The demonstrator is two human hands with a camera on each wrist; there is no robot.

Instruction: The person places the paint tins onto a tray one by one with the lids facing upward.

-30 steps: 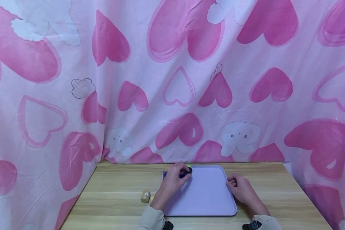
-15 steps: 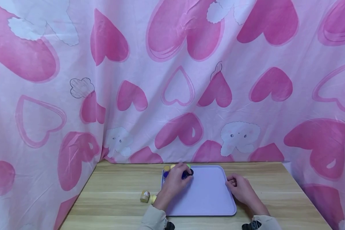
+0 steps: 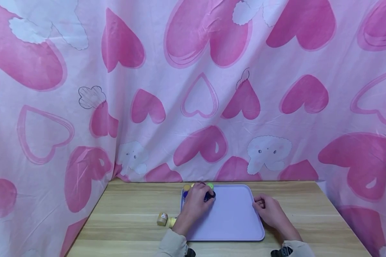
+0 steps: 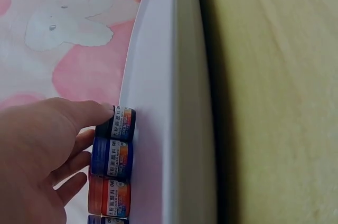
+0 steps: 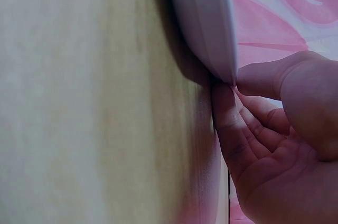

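Note:
On the lilac tray (image 3: pixel 229 217) a row of small paint jars lines up near the far left corner. My left hand (image 3: pixel 195 204) pinches the dark jar (image 4: pixel 124 124) at the row's right end, its thumb on the side and its fingers partly hidden behind. Against that jar stand a blue jar (image 4: pixel 113 158) and an orange-red jar (image 4: pixel 110 196). A green-lidded jar (image 3: pixel 210 185) shows behind my left hand, which covers part of the group. At the tray's right edge, my right hand (image 3: pixel 271 213) pinches the rim between thumb and fingers.
Left of the tray, on the wooden table (image 3: pixel 122 228), lie an ochre jar (image 3: pixel 162 219) and a pale yellow jar (image 3: pixel 172 222), the latter close to my left wrist. A pink heart-patterned curtain (image 3: pixel 199 142) hangs behind the table.
My left hand has shifted slightly right with the dark jar, then a touch back. More of the jars at the tray's left corner now shows. The right hand has stayed put.

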